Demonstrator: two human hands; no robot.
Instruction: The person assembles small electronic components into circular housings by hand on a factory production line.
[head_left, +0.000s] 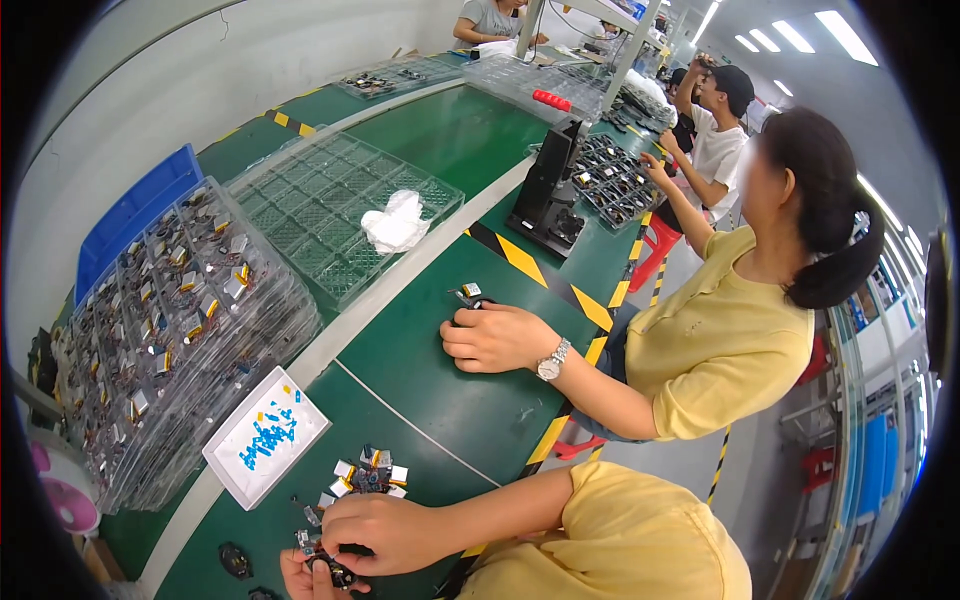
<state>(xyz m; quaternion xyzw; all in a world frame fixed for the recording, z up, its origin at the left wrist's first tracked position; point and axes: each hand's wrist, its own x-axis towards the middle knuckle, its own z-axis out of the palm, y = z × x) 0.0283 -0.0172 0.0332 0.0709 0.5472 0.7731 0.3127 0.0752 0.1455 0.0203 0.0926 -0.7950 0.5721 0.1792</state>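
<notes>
Low in the view, my left hand grips a small black electronic assembly with a silvery part at its edge. My right hand is closed over the assembly from the right, its fingertips against it; what they pinch is hidden. Just beyond my right hand lies a pile of small battery cells, white and yellow, with dark parts among them. To the left of my hands, a round black housing rests on the green bench, and another black part shows at the lower edge.
A white tray holds small blue pieces. Stacked clear trays of parts stand left; an unfilled clear tray carries a white cloth. A co-worker's hand rests over a part to the right, near a black press.
</notes>
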